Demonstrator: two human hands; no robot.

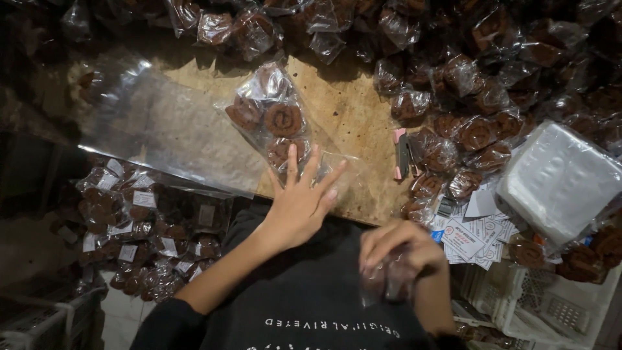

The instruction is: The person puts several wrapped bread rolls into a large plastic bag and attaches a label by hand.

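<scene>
On the worn wooden board, the left hand lies flat, fingers splayed, pressing the open end of a clear bag of brown round cookies. Close to the body, the right hand pinches a small crumpled plastic bag. Beside them sits a pink-tipped stapler.

Single head-worn view, looking steeply down from above

The camera sits close over the person's chest and faces down onto the wooden board, near enough that the left hand and right hand fill the lower middle; no second view shares the scene
</scene>
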